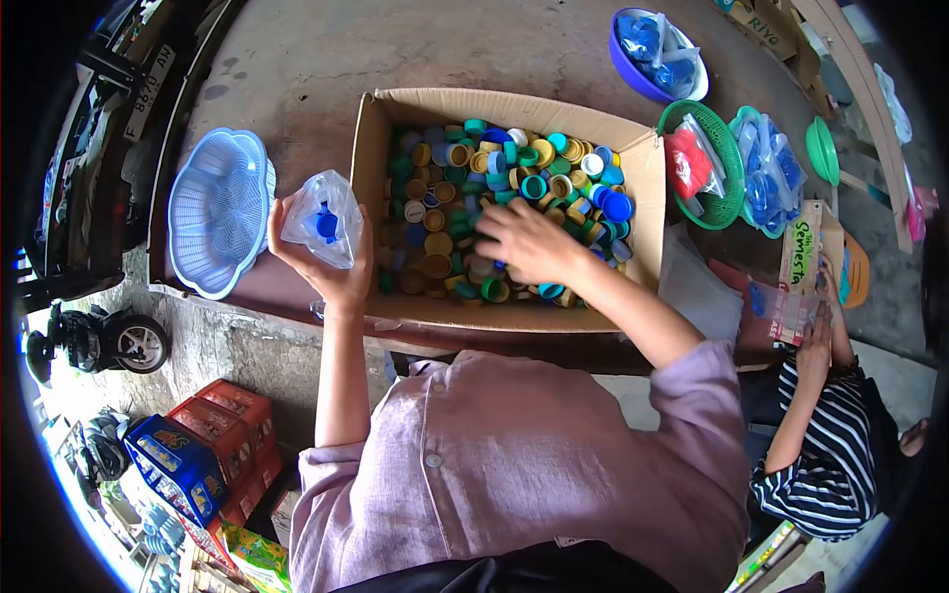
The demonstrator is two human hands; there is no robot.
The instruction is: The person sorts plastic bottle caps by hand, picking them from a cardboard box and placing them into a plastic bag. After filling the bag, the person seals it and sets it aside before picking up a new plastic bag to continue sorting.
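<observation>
My left hand (331, 282) is wrapped around a clear plastic bag (341, 203), holding it upright with its mouth towards me. Something blue, apparently a bottle cap (325, 223), shows inside the bag. A cardboard box (514, 107) lies in front of me, full of loose plastic bottle caps (435, 242) in blue, green, yellow, brown and white. Over the middle of these caps reaches my right hand (529, 242), fingers bent down and somewhat apart, touching the pile. Its fingertips are slightly blurred, and no cap can be made out in its grasp.
A light blue plastic basket (219, 212) stands left of the box. To the right are a green basket (727, 163) with a red packet, blue-filled bags (766, 178) and a purple bowl (633, 74). At the far right, a person in a striped top (825, 445) handles plastic.
</observation>
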